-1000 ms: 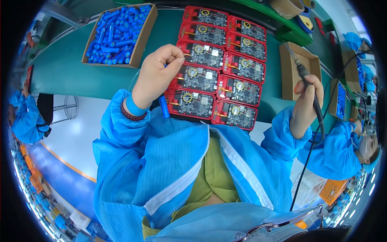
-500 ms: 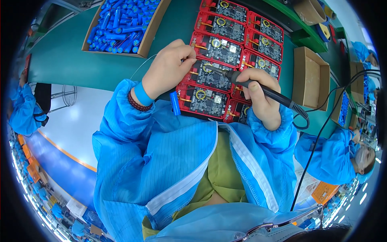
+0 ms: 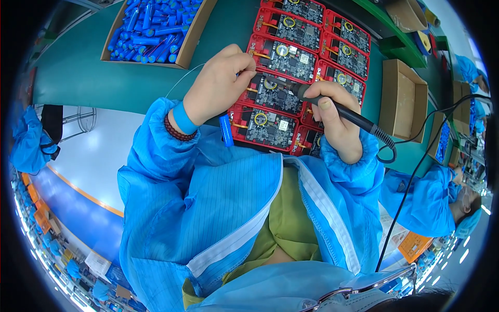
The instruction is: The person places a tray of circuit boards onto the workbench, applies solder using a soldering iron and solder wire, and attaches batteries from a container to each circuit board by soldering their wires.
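The right hand (image 3: 338, 117) had come in from the right: a second earlier it held the black, pen-shaped soldering iron (image 3: 358, 120) raised beside the open tan cardboard box (image 3: 404, 101), well apart from the left hand (image 3: 221, 80). Now its fingers were clamped around the iron, which lay slantwise above the two columns of red plastic cases, pointing left over the dark circuit board (image 3: 280, 100) in the left column's second case from the person. Whether the tip touched the board could not be told.

The left hand had stayed at that column's left edge, thumb and forefinger pressed together on a thin silvery wire (image 3: 183, 79), which curved away behind the hand. Below its wrist, a blue cylindrical battery cell (image 3: 226, 131) lay just beside the nearest red case (image 3: 235, 134).

Compared with half a second ago, both hands kept nearly the same pose; the whole view had shifted slightly, and the cardboard box of blue cells (image 3: 193, 47) sat a little higher in it.
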A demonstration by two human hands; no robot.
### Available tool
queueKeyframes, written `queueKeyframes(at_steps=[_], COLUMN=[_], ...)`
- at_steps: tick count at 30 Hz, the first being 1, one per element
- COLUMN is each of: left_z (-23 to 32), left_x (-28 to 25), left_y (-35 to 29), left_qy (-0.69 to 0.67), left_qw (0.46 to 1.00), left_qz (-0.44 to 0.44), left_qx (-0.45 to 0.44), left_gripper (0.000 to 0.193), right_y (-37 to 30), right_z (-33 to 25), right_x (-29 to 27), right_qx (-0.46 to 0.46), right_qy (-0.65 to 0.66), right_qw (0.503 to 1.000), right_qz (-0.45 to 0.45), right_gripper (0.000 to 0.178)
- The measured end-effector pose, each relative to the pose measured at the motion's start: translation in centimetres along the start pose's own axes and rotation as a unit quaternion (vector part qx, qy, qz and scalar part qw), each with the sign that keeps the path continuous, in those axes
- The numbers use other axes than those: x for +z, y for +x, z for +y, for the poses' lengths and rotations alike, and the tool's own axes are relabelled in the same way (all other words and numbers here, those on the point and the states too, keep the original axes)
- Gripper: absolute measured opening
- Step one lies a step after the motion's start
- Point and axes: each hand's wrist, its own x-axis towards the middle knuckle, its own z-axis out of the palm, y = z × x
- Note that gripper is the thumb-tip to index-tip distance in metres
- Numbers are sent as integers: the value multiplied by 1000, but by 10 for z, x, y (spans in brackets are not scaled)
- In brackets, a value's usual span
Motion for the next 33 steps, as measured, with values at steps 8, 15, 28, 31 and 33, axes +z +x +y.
queueKeyframes(at_steps=[8,15,28,31,33], left_z=[0,1,4,5,6], left_x=[0,-1,-1,1,1], left_y=[0,0,1,0,1], left_qy=[16,41,101,106,117], left_qw=[1000,999,993,993,991], left_qz=[4,7,15,19,24], left_qx=[19,34,56,52,61], left_gripper=[5,5,5,5,4], right_y=[-1,-2,0,0,0], right_z=[-7,-10,-5,-3,-3], right_x=[-3,-5,-2,-2,-2], right_qx=[20,50,52,48,47], right_qy=[-1,12,14,5,7], right_qw=[1000,999,999,999,999], right_qz=[2,2,10,7,3], right_gripper=[26,27,23,22,22])
